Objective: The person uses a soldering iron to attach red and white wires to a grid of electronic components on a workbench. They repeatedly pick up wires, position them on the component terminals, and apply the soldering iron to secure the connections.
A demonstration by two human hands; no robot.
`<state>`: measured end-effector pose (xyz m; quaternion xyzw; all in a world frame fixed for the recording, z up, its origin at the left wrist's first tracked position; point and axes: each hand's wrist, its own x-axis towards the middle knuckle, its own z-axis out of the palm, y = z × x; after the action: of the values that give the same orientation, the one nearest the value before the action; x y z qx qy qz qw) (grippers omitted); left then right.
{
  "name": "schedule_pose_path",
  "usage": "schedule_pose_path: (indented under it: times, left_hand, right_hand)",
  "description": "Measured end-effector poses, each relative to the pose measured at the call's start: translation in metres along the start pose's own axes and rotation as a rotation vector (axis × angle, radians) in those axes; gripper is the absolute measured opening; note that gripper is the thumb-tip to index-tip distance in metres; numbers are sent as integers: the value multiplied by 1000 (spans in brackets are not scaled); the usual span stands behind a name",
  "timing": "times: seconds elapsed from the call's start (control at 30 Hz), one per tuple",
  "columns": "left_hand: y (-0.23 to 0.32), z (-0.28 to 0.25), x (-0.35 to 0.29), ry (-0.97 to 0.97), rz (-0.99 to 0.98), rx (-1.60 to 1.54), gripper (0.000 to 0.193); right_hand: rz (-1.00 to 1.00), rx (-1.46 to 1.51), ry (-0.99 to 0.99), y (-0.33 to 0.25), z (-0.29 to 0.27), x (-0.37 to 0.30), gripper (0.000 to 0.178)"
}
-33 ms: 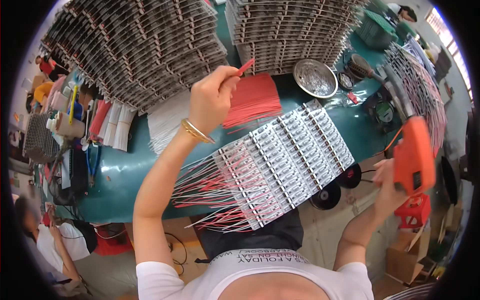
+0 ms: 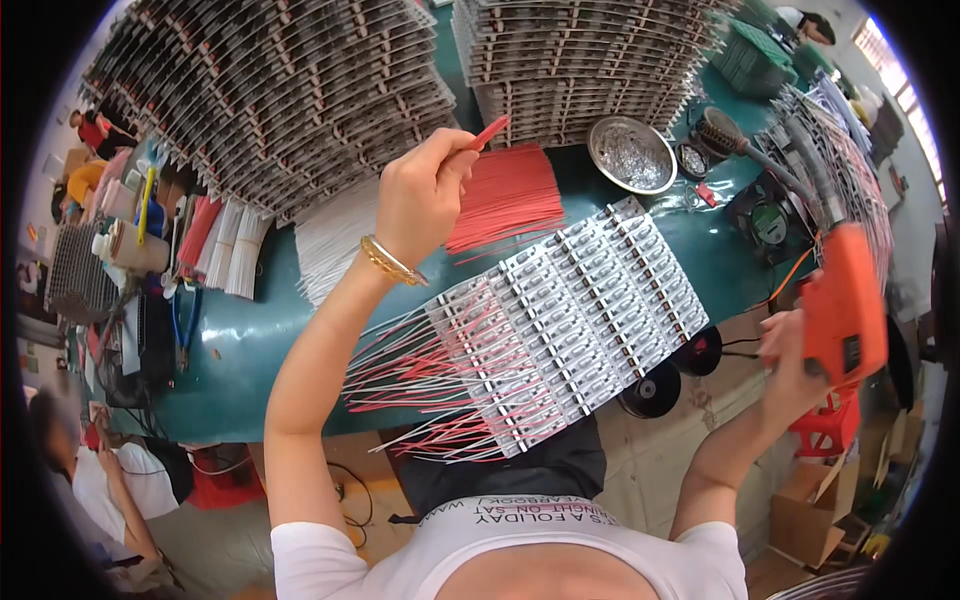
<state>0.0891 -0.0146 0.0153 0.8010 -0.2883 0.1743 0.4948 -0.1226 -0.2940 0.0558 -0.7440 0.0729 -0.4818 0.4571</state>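
Silver-grey rectangular circuit-board panel (image 2: 585,310) lies slantwise at near edge of green surface (image 2: 260,365), partly overhanging. Thin red and white wires (image 2: 415,403) fan out from panel's left end. Left hand (image 2: 425,190): raised near flat layer of red strands (image 2: 508,200), thumb and fingers pinching slim red piece (image 2: 490,131), exact kind unclear. Right hand (image 2: 793,375): curled round orange-red pistol-shaped tool (image 2: 850,300), grip partly hidden. Round metal bowl (image 2: 645,190) sits beyond panel, just beside tall stack of grey boards (image 2: 590,70).

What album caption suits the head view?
Left hand pinching a red piece, right hand gripping an orange tool, near a panel trailing red and white wires.
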Motion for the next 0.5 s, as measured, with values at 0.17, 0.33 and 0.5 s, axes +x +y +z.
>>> schedule_pose_path:
  times: [0.17, 0.33, 0.5]
  left_hand:
    - [9, -16, -5, -107, -291, -165, 10]
    - [4, -16, -18, -117, -342, -168, 9]
    - [0, -2, -34, -164, -425, -277, 11]
  right_hand:
    - [-200, -80, -55, -3, -27, 66, 14]
    - [-30, 67, -158, -29, -15, 98, 13]
    - [169, 380, -197, -2, 6, 56, 33]
